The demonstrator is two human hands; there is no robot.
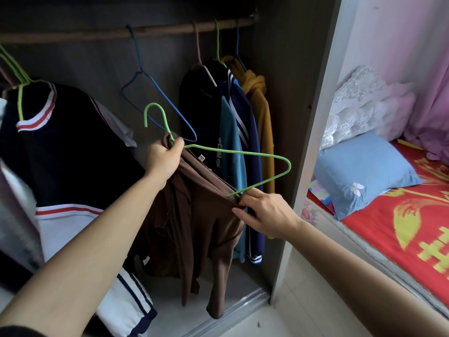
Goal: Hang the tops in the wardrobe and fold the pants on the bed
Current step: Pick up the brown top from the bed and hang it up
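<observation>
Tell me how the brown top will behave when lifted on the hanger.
Probably floppy: the brown top sags in folds, sleeves dangling. Likely light, since the left hand holds it up together with the thin hanger. It may slide off: the right hand pinches its edge at the hanger's bare end.

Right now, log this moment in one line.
left hand: grips green wire hanger | right hand: pinches brown fabric top | status: unhung
</observation>
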